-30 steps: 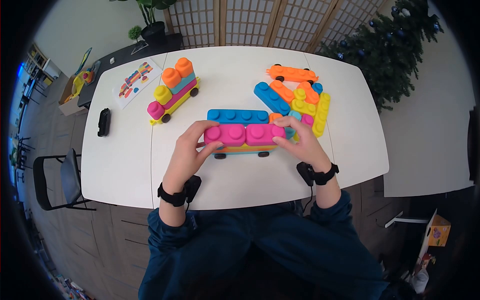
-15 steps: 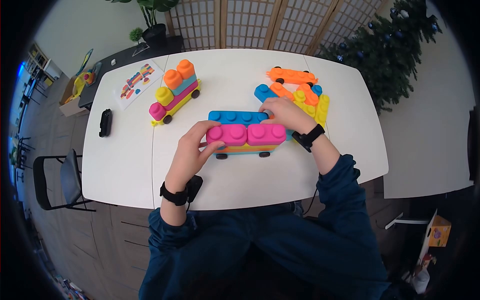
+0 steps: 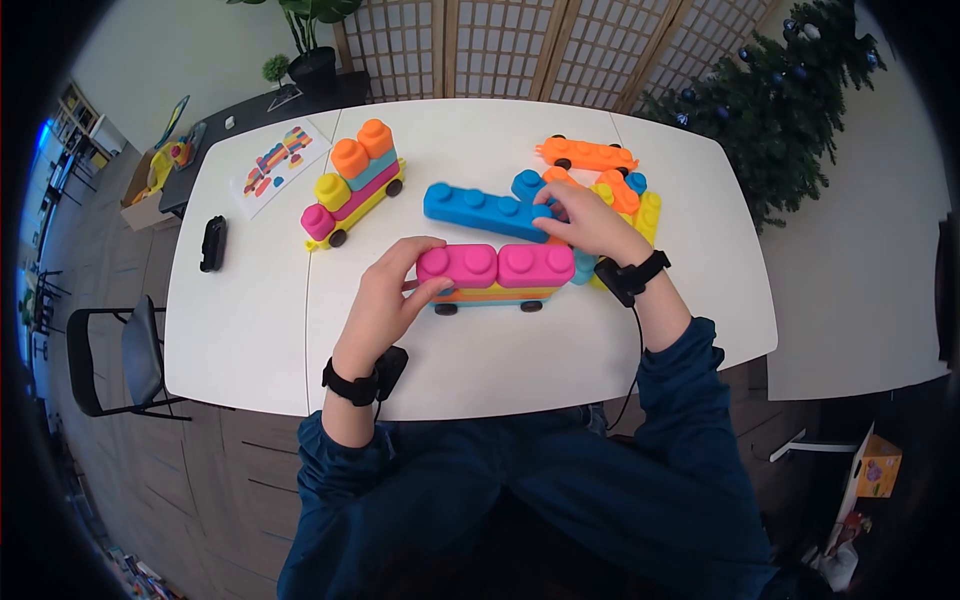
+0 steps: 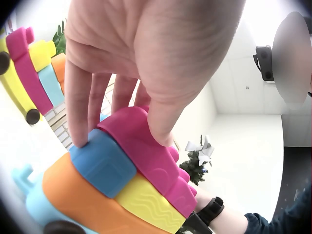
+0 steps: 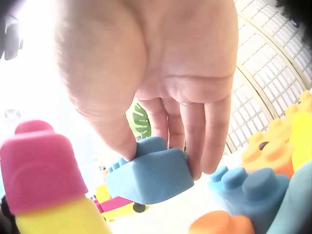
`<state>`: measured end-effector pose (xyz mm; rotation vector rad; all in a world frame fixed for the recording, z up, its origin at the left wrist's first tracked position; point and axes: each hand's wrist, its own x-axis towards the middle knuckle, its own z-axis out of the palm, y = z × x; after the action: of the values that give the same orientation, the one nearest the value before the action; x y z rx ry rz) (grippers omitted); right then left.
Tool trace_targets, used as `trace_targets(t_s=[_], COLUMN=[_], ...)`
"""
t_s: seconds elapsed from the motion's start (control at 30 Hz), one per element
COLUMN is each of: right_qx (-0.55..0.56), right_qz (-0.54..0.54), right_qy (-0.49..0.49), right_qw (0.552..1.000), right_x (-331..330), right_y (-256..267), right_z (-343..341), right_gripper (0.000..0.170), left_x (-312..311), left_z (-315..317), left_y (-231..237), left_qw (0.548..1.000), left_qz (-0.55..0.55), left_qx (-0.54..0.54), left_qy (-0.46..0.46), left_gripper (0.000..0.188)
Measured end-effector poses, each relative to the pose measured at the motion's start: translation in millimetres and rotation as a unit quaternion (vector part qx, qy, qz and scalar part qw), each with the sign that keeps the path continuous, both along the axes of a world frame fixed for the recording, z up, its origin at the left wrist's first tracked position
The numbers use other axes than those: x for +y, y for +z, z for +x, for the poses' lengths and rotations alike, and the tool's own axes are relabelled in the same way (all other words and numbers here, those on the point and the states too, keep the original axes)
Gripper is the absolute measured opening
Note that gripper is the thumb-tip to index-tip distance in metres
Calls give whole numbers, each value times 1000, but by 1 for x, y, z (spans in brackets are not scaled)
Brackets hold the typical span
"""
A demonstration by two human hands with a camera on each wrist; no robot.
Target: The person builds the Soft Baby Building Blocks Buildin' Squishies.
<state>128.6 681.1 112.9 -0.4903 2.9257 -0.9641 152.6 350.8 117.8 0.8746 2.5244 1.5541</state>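
Observation:
A toy block vehicle stands before me, with a light-blue wheeled base [image 4: 39, 207], an orange layer [image 4: 80, 190], a blue block [image 4: 105, 163] and a yellow block [image 4: 152, 202] above. Two pink blocks [image 3: 456, 266] form its top. My left hand [image 3: 385, 298] grips the left pink block, its thumb on the near side and its fingers on the far side and end. Just behind the vehicle, a long blue block [image 3: 480, 208] slants in my right hand [image 3: 600, 228]. Thumb and fingers pinch that block's right end, as the right wrist view shows.
Right of the vehicle lie loose blocks, among them a yellow block [image 3: 648, 215] and another blue block [image 3: 527, 184]. Behind them sits an orange wheeled base [image 3: 588, 154]. On the left are a yellow wheeled toy [image 3: 350, 208] with stacked blocks, a picture sheet [image 3: 258, 185] and a black object [image 3: 213, 244].
My right hand has left the pink blocks, reached back and taken the long blue block, which has swung from level to slanted, its left end farther back. The left hand keeps its grip.

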Motion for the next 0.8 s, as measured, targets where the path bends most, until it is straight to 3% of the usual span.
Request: trace_targets(t_s=[0.17,0.3,0.4,0.47,0.63,0.8], right_qx=[24,69,99,118,123,116], right_qz=[-208,-233,-234,-201,-189,-207], right_qy=[-85,-95,-80,-61,-59,-50], right_qw=[974,965,964,971,973,970], right_x=[10,11,5,2,-6,-12], right_y=[29,43,51,54,47,35], right_z=[20,41,61,73,87,88], right_gripper=[30,30,29,29,30,31], left_x=[4,3,0,-2,1,5], left_z=[-2,-4,-4,-2,-1,0], left_y=[-2,-2,2,6,12,8], left_qw=[1000,1000,999,993,989,992], left_qz=[9,2,-15,97,128,93], left_qx=[2,-17,36,49,69,78], left_qy=[-3,-12,22,54,20,33], left_gripper=[41,47,57,69,63,43])
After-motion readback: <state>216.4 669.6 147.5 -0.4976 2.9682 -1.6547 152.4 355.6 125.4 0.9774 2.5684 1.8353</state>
